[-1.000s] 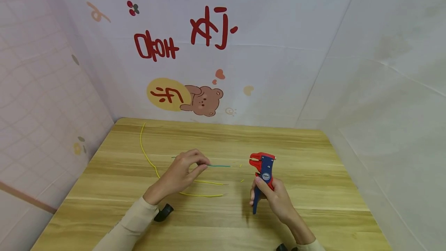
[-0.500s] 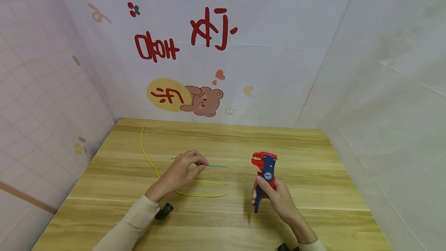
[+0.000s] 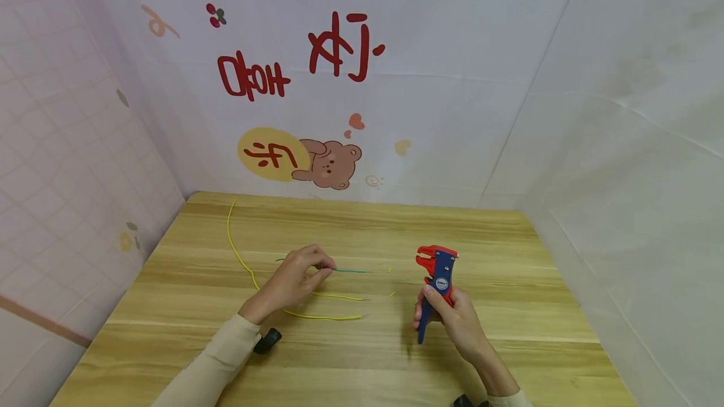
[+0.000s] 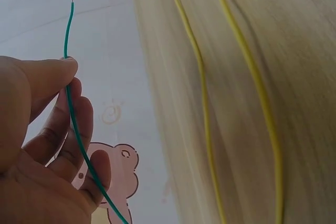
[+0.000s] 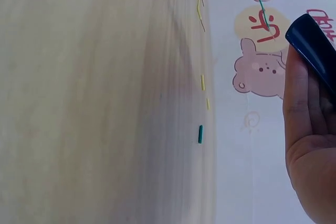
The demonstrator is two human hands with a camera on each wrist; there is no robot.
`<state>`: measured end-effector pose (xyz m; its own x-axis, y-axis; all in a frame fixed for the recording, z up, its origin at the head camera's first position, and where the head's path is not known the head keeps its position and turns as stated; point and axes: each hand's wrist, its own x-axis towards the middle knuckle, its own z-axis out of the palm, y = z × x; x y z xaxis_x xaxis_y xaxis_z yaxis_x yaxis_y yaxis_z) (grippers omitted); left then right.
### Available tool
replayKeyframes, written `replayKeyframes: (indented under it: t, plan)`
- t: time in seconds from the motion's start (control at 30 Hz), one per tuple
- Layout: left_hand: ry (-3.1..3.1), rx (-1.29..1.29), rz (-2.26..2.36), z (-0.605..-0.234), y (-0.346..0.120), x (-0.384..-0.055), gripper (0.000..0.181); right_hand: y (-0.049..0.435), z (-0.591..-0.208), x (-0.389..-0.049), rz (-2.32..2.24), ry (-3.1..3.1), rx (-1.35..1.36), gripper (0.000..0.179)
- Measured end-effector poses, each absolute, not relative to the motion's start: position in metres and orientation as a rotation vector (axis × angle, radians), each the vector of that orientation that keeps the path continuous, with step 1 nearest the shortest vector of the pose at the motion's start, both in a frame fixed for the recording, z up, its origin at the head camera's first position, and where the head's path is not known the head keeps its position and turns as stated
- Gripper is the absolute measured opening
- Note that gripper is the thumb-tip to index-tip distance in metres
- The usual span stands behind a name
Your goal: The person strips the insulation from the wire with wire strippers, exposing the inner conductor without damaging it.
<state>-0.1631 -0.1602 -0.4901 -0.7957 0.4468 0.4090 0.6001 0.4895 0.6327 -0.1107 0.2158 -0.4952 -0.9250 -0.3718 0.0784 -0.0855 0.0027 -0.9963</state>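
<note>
My left hand [image 3: 290, 278] pinches a thin green wire [image 3: 349, 271] between thumb and fingers. In the left wrist view the wire [image 4: 66, 32] runs down across the curled fingers, and a bare metal strand sticks out of its upper end. My right hand [image 3: 460, 322] grips a red and blue wire stripper [image 3: 443, 269] by its handles, held upright above the table. Its red jaws stand apart with nothing between them, to the right of the wire's bare end. Only a dark handle [image 5: 314, 51] of the tool shows in the right wrist view.
Two yellow wires [image 3: 339, 317] with bare ends lie on the wooden table [image 3: 339, 363], partly behind my left forearm. Small yellow offcuts [image 5: 203, 82] and a short green offcut [image 5: 200, 134] lie on the tabletop. A printed cloth [image 3: 452, 112] hangs behind the table.
The right hand has drawn the wire stripper a little to the right, away from the green wire. The left hand has shifted slightly left, and a bare tip now shows on the wire.
</note>
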Motion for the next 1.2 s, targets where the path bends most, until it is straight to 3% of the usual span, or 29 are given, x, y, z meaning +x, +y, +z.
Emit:
replayKeyframes:
  t: [1.2]
  plan:
    - [-2.731, -0.72, -1.107, -0.52, -0.176, -0.177, 0.008, 0.274, -0.492, -0.129, -1.999, 2.188, -0.136, 0.035]
